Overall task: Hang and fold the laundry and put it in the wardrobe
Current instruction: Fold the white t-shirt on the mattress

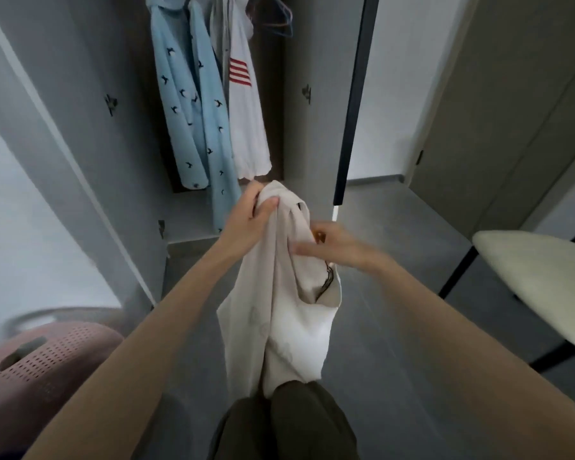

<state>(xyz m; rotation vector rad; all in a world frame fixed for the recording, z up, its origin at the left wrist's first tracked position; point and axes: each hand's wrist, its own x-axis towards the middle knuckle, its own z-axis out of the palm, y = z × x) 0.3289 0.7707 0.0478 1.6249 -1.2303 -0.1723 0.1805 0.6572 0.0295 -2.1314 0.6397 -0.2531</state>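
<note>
A cream-white garment [279, 313] hangs in front of me, its lower end reaching my knees. My left hand [249, 217] grips its bunched top, thumb over the cloth. My right hand [326, 242] is at the garment's right side, fingers on the fabric near a small orange thing; the hand is blurred. A dark zip or trim shows at a fold of the garment. The open wardrobe [312, 127] stands just ahead. Inside it hang a light blue shirt with dark birds [193, 104] and a white top with red stripes [246, 121].
A pink perforated laundry basket [44, 363] sits at the lower left. A pale ironing board [538, 287] on dark legs juts in from the right. Empty hangers [279, 18] hang at the wardrobe's top. Both grey wardrobe doors stand open, and grey floor lies between.
</note>
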